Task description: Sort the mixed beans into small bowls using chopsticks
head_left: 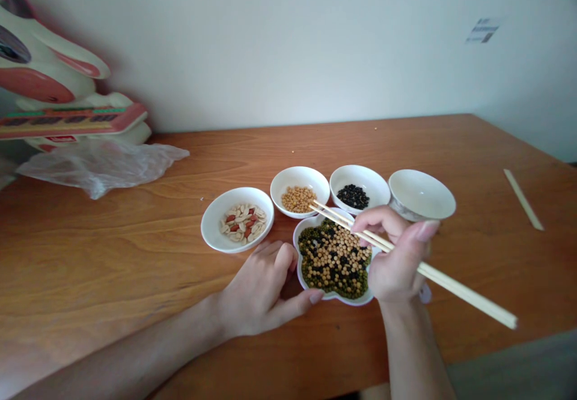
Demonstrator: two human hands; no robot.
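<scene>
My right hand (396,250) is closed around a pair of chopsticks (469,292). Their tips reach over the front rim of a white bowl (288,178) holding yellow soybeans (297,200); I cannot make out a bean between them. Below lies a white flower-shaped dish (345,299) with mixed green, black and yellow beans (336,253). Curled at this dish's left side, my left hand (264,292) holds its edge, the thumb on the front rim. Another white bowl (211,223), with peanuts (243,223), stands just beyond the left fingers.
Right of the soybeans stand a white bowl (360,175) of black beans (354,196) and another white bowl (421,196). A pale stick (523,199) lies far right on the wooden table (112,244). Back left are a clear plastic bag (103,163) and a cow-shaped toy keyboard (67,118).
</scene>
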